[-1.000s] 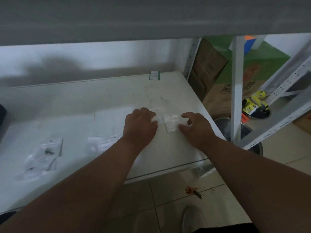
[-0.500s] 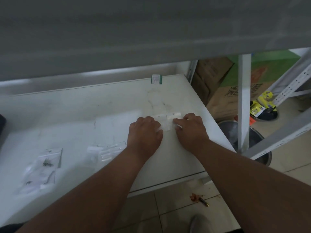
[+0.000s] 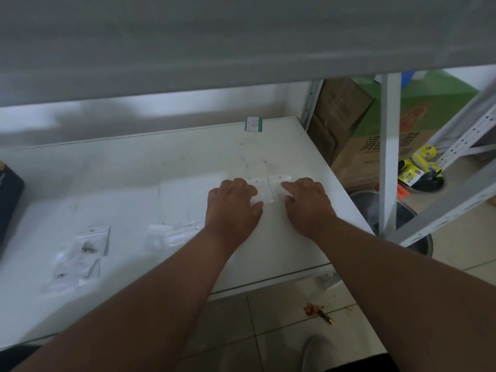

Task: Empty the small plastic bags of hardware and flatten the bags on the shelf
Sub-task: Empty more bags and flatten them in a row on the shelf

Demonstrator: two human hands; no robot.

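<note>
Two small clear plastic bags (image 3: 269,187) lie flat, hole ends pointing away, on the white shelf board (image 3: 134,167); left hand (image 3: 232,208) and right hand (image 3: 307,204) press them with fingers flat, tiled floor (image 3: 268,318) below.

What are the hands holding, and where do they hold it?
Nothing is lifted. The left hand and right hand press two small empty bags flat on the shelf, fingers on their lower parts.

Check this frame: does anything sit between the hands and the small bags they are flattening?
Nothing visible does. The left hand and right hand already press directly on the two flat bags on the shelf.
</note>
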